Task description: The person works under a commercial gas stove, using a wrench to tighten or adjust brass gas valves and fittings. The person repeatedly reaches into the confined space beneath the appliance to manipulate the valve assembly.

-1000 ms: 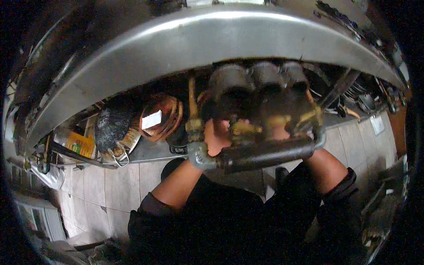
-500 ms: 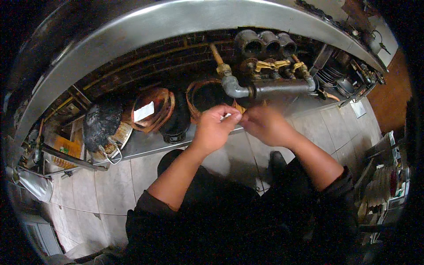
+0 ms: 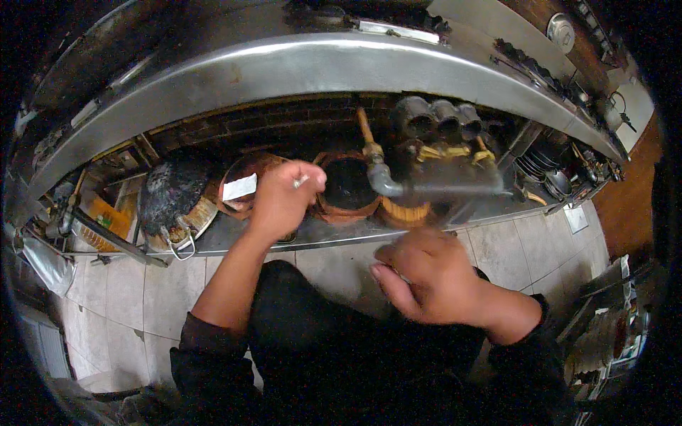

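Note:
My left hand [image 3: 284,202] is raised over the lower shelf, its fingers closed round a small white piece [image 3: 300,182] too small to name. Behind it, partly covered, sits a reddish-brown round pot [image 3: 231,206] with a white paper slip [image 3: 239,187] on it. Lower and to the right is my right hand [image 3: 444,280], somewhat blurred, with curled fingers and the thumb along them. What it holds, if anything, is hidden. Beyond the hands stands a second brown-rimmed round pot [image 3: 344,215] with a dark inside.
A sooty wok [image 3: 170,192] leans at the left beside an orange container [image 3: 106,216]. Metal pipework [image 3: 444,188] with brass valves runs at the back right, near stacked dark pans [image 3: 533,167]. A steel ledge [image 3: 305,71] crosses above, and pale floor tiles [image 3: 341,266] lie below.
My hands were together in front of the shelf. Now they are apart: the left has moved left and up, the right down and nearer me. The view has tilted upward.

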The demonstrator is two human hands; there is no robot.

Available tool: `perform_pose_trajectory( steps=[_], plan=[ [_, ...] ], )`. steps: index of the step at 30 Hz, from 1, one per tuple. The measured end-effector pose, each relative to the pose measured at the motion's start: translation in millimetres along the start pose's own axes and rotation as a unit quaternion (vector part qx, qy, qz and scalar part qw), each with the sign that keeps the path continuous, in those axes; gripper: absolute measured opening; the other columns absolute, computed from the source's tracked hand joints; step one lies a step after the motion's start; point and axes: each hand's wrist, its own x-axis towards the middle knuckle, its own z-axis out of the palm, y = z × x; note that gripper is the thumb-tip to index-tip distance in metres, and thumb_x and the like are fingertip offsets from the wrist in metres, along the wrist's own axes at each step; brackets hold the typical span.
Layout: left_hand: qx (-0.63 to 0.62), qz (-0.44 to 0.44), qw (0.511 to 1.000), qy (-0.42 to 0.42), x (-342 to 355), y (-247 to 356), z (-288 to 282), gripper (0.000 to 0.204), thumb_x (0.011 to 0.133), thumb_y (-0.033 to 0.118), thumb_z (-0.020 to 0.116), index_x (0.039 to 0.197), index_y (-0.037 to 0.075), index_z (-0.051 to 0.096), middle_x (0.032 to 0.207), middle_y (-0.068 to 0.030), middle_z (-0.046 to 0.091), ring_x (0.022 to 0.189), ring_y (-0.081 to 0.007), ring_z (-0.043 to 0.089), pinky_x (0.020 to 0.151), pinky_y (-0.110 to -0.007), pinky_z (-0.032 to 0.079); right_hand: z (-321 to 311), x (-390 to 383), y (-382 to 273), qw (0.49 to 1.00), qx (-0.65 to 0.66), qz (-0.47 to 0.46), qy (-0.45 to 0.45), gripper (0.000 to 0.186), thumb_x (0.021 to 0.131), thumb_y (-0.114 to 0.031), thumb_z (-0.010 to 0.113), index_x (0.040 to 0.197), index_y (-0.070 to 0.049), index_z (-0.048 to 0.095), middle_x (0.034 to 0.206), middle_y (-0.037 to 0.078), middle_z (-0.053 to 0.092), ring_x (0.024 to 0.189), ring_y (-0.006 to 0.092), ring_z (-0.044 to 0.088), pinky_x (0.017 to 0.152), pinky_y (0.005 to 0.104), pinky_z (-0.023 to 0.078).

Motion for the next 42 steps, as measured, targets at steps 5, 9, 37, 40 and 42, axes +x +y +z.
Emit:
perform_pose_trajectory(
  steps=[5, 9, 37, 40, 42],
  plan=[
    [-0.022, 0.037, 0.999, 0.022, 82, -13, 7, 0.018, 0.086, 0.018, 0.055, 0.091, 0.002, 0.063, 0.078, -0.0057, 0.065, 0.062, -0.0122, 0.057, 0.058, -0.028, 0.047, -48, 42, 0, 0.978, -0.102, 0.038, 0.177, 0.016, 0.070, -0.007, 0.069, 0.078, -0.002, 0.057, 0.066, 0.011, 0.053, 0.056, 0.0281, 0.051, 0.050, 0.0380, 0.040],
    [0.048, 0.152, 0.987, -0.012, 127, -26, 44, 0.026, 0.088, 0.021, 0.047, 0.094, 0.001, 0.061, 0.080, -0.0149, 0.064, 0.067, -0.0258, 0.059, 0.064, -0.034, 0.049, -44, 66, 9, 0.969, -0.184, 0.105, 0.129, 0.017, 0.071, -0.010, 0.070, 0.078, -0.001, 0.057, 0.065, 0.014, 0.052, 0.058, 0.0322, 0.052, 0.051, 0.0392, 0.041],
    [-0.208, 0.215, 0.949, -0.102, 100, 12, 109, 0.024, 0.083, 0.014, 0.051, 0.102, 0.001, 0.060, 0.100, -0.0120, 0.064, 0.088, -0.0238, 0.059, 0.079, -0.035, 0.046, 8, 69, -1, 0.888, -0.285, 0.289, 0.215, 0.032, 0.072, -0.001, 0.066, 0.057, -0.005, 0.039, 0.050, 0.009, 0.039, 0.040, 0.0255, 0.040, 0.039, 0.0345, 0.029],
    [-0.235, 0.100, 0.963, -0.091, 117, -30, 121, 0.031, 0.086, 0.027, 0.056, 0.107, 0.004, 0.057, 0.103, -0.0096, 0.061, 0.091, -0.0227, 0.057, 0.080, -0.035, 0.046, 9, 70, 0, 0.896, -0.283, 0.266, 0.213, 0.031, 0.072, -0.001, 0.066, 0.058, -0.005, 0.039, 0.050, 0.008, 0.039, 0.040, 0.0250, 0.039, 0.039, 0.0344, 0.029],
    [-0.400, -0.030, 0.906, -0.135, 132, -43, 117, 0.036, 0.086, 0.034, 0.057, 0.109, 0.007, 0.055, 0.104, -0.0082, 0.059, 0.093, -0.0225, 0.056, 0.081, -0.035, 0.047, 8, 69, 1, 0.894, -0.283, 0.272, 0.215, 0.030, 0.072, -0.001, 0.066, 0.060, -0.005, 0.039, 0.051, 0.008, 0.038, 0.040, 0.0248, 0.039, 0.039, 0.0344, 0.029]
  ],
)
